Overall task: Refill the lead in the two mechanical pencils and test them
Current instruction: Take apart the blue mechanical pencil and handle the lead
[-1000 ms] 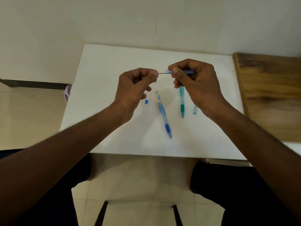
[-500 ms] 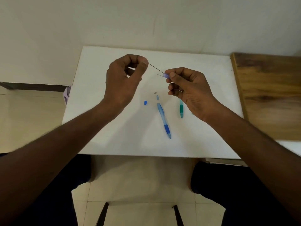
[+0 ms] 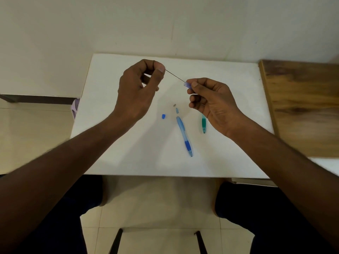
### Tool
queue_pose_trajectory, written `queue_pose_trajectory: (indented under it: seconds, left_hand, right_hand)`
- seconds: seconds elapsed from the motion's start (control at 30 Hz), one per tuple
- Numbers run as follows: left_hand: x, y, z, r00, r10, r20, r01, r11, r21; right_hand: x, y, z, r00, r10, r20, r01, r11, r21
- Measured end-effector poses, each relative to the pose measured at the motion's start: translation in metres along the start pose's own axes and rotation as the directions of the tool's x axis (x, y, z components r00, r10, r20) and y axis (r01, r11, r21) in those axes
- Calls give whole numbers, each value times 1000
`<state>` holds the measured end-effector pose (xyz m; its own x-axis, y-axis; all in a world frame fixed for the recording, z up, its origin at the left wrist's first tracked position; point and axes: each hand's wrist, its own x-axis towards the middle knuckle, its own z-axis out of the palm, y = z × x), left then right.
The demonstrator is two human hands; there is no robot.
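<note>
My left hand [image 3: 137,90] pinches one end of a thin dark lead [image 3: 175,76] between thumb and forefinger. The lead's other end sits at the mouth of a small blue lead case [image 3: 187,84], which my right hand [image 3: 212,101] holds. A blue mechanical pencil [image 3: 184,135] lies on the white table [image 3: 128,153] below the hands, its tip toward me. Its small clear end piece [image 3: 177,110] and a tiny grey bit [image 3: 174,105] lie just beyond it. A green mechanical pencil [image 3: 203,123] lies to the right, partly hidden under my right hand.
A small blue cap [image 3: 163,116] lies left of the blue pencil. A wooden surface [image 3: 302,107] adjoins the table's right side. A pale wall stands behind the table. My knees and two dark chair legs [image 3: 117,241] show below the table's near edge.
My left hand has drawn up and to the left, pulling the lead almost fully out of the case. My right hand dropped slightly, covering more of the green pencil.
</note>
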<state>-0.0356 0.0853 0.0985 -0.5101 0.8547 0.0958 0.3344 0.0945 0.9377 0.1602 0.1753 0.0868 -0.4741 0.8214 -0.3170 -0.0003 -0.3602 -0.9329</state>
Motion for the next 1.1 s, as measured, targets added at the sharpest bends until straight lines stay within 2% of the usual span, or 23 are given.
queue_pose_trajectory:
  seconds: [0.7, 1.1]
  left_hand:
    - [-1, -5, 2, 1000, 24, -5, -24, 998, 51]
    - [-7, -4, 7, 999, 42, 20, -43, 997, 64]
  right_hand:
    - [-2, 2, 4, 1000, 6, 8, -6, 1000, -3]
    - [-4, 5, 9, 999, 30, 40, -33, 996, 81]
